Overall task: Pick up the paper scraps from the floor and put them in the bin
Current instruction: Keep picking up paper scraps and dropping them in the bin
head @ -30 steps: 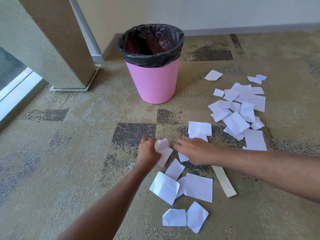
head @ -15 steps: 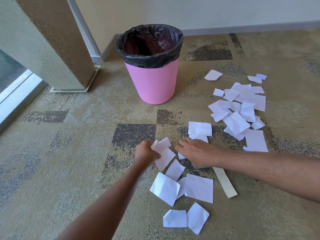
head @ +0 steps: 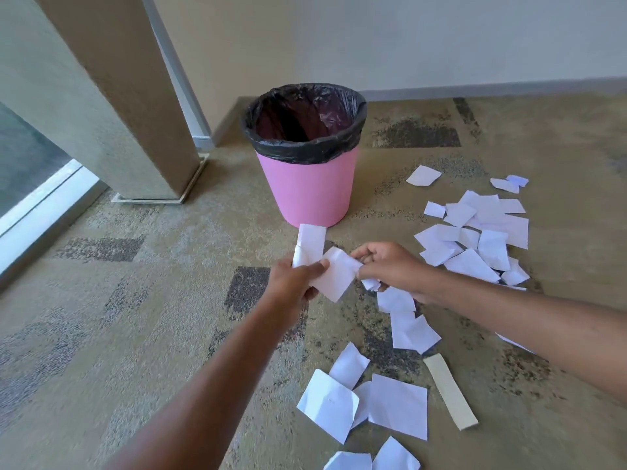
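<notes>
Raised scraps (head: pixel 310 244), long axis upright

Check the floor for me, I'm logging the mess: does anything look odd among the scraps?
One piece differs: a long tan strip lies alone right of the near white scraps, stiffer-looking, perhaps card. Otherwise white scraps litter the carpet while the bin stands upright.

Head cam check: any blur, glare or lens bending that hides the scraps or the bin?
Head view: even daylight, no glare on the paper scraps; slight motion softness on the left hand and right hand; wide-angle bending leans the pillar; the bin is sharp, though its black liner leaves the inside dark.
</notes>
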`<move>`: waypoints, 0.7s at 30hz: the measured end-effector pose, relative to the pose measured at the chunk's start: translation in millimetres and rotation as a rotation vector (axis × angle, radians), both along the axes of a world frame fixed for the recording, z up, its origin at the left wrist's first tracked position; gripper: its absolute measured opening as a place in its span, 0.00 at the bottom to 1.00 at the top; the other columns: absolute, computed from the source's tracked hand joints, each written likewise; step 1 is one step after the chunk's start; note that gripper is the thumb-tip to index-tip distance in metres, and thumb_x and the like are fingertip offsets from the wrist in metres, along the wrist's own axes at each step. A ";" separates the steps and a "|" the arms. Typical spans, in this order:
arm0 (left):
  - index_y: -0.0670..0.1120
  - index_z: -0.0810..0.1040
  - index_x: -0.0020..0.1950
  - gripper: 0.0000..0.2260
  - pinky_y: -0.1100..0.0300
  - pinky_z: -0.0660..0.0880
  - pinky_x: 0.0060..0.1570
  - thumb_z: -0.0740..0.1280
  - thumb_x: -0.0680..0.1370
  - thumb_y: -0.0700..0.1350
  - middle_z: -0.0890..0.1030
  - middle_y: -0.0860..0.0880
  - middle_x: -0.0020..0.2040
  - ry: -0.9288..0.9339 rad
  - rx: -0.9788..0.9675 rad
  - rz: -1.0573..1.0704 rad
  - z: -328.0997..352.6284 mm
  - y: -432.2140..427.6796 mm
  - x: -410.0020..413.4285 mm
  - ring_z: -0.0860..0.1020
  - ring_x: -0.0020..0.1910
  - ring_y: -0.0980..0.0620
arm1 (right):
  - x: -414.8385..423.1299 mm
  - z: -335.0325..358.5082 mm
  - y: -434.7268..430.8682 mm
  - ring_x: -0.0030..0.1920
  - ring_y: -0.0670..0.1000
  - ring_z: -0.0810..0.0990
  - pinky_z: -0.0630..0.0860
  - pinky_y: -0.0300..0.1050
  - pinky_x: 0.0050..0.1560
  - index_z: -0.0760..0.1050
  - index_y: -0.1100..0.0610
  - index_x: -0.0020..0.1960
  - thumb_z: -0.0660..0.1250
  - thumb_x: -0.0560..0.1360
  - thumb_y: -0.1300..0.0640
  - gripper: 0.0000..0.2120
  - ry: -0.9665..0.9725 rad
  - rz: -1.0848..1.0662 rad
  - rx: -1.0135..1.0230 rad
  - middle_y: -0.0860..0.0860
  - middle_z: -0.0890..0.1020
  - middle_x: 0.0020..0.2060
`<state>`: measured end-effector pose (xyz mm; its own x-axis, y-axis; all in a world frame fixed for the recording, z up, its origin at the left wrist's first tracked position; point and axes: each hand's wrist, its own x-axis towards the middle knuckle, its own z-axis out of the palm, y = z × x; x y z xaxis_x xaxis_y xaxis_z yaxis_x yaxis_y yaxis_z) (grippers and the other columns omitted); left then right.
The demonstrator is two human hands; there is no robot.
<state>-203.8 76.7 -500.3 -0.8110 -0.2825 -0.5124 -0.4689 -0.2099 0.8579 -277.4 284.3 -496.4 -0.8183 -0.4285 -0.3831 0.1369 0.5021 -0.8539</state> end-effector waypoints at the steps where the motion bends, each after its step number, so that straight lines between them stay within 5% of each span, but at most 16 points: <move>1: 0.40 0.77 0.68 0.21 0.52 0.81 0.42 0.77 0.77 0.38 0.85 0.39 0.58 0.035 0.068 0.011 12.8 0.7 -7.5 0.84 0.55 0.43 | -5.2 13.4 -1.4 0.43 0.51 0.82 0.79 0.48 0.40 0.82 0.52 0.59 0.72 0.77 0.63 0.12 -0.030 -0.050 -0.083 0.53 0.86 0.48; 6: 0.42 0.76 0.70 0.18 0.42 0.86 0.50 0.72 0.81 0.36 0.84 0.40 0.61 0.221 0.146 0.024 86.4 8.8 -40.9 0.84 0.59 0.40 | -37.6 75.7 -14.6 0.44 0.59 0.87 0.85 0.58 0.50 0.80 0.61 0.64 0.68 0.80 0.64 0.13 -0.150 -0.245 -0.437 0.62 0.86 0.49; 10: 0.46 0.76 0.58 0.09 0.47 0.86 0.44 0.70 0.81 0.36 0.83 0.41 0.57 0.291 0.097 0.057 146.4 7.8 -68.2 0.83 0.56 0.41 | -54.6 124.0 -34.9 0.38 0.53 0.83 0.84 0.47 0.39 0.82 0.62 0.59 0.67 0.82 0.59 0.10 -0.129 -0.271 -0.599 0.56 0.84 0.42; 14: 0.39 0.77 0.66 0.13 0.38 0.85 0.50 0.69 0.82 0.39 0.84 0.37 0.60 0.287 0.097 0.064 192.2 -0.3 -99.5 0.85 0.57 0.36 | -68.5 168.5 -57.5 0.43 0.52 0.85 0.86 0.49 0.44 0.81 0.58 0.57 0.69 0.83 0.54 0.08 -0.153 -0.293 -0.684 0.53 0.87 0.44; 18: 0.37 0.79 0.53 0.10 0.45 0.84 0.41 0.64 0.85 0.43 0.87 0.38 0.41 0.294 0.114 0.066 221.8 -4.2 -108.8 0.87 0.35 0.41 | -82.6 187.1 -79.2 0.50 0.55 0.85 0.88 0.50 0.48 0.80 0.58 0.64 0.69 0.84 0.53 0.12 -0.208 -0.333 -0.764 0.55 0.85 0.51; 21: 0.34 0.76 0.47 0.15 0.48 0.82 0.44 0.60 0.87 0.45 0.85 0.39 0.31 0.299 0.125 0.074 232.8 -5.7 -108.4 0.86 0.30 0.41 | -91.4 187.9 -87.8 0.53 0.57 0.85 0.87 0.54 0.53 0.79 0.60 0.62 0.70 0.83 0.52 0.13 -0.251 -0.369 -0.792 0.58 0.84 0.52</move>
